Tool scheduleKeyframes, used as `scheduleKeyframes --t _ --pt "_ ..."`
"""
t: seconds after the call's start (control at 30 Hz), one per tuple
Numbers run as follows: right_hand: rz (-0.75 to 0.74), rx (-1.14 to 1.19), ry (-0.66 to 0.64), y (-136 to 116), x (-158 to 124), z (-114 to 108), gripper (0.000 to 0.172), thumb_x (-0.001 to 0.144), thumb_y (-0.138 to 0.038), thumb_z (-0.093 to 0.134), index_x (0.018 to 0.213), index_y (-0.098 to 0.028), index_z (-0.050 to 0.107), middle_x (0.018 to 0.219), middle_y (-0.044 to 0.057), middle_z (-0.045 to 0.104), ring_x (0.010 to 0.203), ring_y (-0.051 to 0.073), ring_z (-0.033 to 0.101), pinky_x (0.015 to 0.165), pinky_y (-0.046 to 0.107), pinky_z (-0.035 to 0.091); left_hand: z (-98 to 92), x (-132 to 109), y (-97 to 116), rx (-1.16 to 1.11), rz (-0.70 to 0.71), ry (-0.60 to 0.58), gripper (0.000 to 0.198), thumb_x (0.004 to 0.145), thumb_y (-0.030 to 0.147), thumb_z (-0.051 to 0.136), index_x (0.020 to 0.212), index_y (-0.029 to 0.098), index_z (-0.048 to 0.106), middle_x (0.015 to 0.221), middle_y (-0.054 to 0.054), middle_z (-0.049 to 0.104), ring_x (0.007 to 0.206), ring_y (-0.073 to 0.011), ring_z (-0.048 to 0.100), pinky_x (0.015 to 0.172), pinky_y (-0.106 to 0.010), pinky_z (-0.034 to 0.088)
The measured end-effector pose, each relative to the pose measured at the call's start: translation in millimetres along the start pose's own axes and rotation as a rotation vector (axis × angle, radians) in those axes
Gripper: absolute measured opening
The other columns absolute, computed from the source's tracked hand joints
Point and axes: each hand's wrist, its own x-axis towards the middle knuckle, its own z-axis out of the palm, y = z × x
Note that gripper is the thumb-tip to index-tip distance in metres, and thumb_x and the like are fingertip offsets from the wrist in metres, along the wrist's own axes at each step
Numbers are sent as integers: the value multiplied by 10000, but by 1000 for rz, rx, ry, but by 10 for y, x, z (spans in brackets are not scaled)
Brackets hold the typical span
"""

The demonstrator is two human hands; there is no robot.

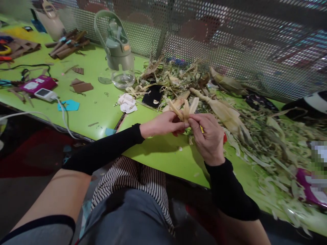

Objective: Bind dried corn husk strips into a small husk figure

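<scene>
Between my two hands, above the front part of the green table, are pale strips of dried corn husk (pixel 186 109), fanned upward. My left hand (pixel 167 123) pinches them from the left, its fingertips close against the other hand. From the right, my right hand (pixel 208 134) grips the base of the strips between thumb and fingers. A bit of something red and yellow shows behind the right hand, mostly hidden. Beyond the hands a whole dried corn husk (pixel 226 114) lies across a heap of husk scraps (pixel 176 76).
On the green table (pixel 155 149) stand a green-lidded water bottle (pixel 120 61) and a black phone (pixel 152 95) beside crumpled tissue (pixel 127 103). Left are a purple pack (pixel 38 84), white cable and brown rolls (pixel 67 44). A perforated metal panel (pixel 178 37) rises behind; shreds cover the right side.
</scene>
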Motion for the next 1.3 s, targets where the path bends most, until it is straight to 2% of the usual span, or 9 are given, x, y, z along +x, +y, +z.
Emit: scheduleKeyframes --t 0.2,0.27,0.37,0.5,0.67,0.83,0.97,1.13,1.3 --pt "254 170 33 59 -41 32 387 958 -464 727 1271 -239 695 1049 65 741 812 196 701 692 358 604 47 1 9 59 7 83 112 1013 227 623 985 118 628 741 36 597 610 -71 555 657 -248 502" --pt "309 255 -33 70 -49 24 358 970 -487 711 1227 -238 697 1048 57 736 791 182 688 667 337 585 59 -4 16 61 3 93 109 1003 222 640 1001 114 635 759 29 610 615 -73 553 666 -255 503" --pt "237 231 -44 54 -41 -5 189 1002 -431 681 1024 -252 738 978 49 735 810 203 684 683 358 572 58 -8 19 -33 -13 51 120 991 226 660 956 117 623 763 32 609 616 -61 546 670 -246 500" --pt "17 82 116 9 -26 -28 36 975 -277 731 969 -273 766 924 40 761 838 223 713 726 378 586 31 -22 26 -207 -44 -32 184 1002 263 657 891 118 633 758 29 606 634 -51 547 696 -242 494" --pt "-178 -80 114 -20 -37 -40 237 990 -173 681 1153 -302 796 996 41 793 878 212 739 772 367 597 14 -33 39 -314 -130 -11 212 1004 209 648 817 115 620 728 36 611 591 -26 521 626 -200 436" --pt "-35 -25 87 -36 -47 -35 81 996 -270 676 995 -269 757 922 54 760 841 228 711 730 389 583 45 -38 95 -363 -187 -5 202 1001 157 656 808 104 631 687 40 609 569 -21 519 587 -191 411" --pt "130 108 113 -6 -71 2 130 1000 -360 655 948 -247 691 904 47 691 773 207 653 659 373 554 80 -51 155 -484 -254 12 203 1012 143 645 816 105 611 670 37 600 557 -19 514 584 -193 409" --pt "-66 60 152 3 -62 -28 31 948 -275 749 977 -285 753 957 45 738 865 232 706 749 405 576 75 -68 128 -382 -164 -9 213 1027 178 620 826 127 571 697 46 593 588 -25 524 617 -199 434" --pt "-100 -2 39 -17 -27 -75 202 982 -255 720 1113 -369 824 971 35 769 893 250 706 813 438 557 80 -39 29 -104 -27 65 145 1027 222 613 911 145 572 711 65 553 602 -43 515 613 -211 443"
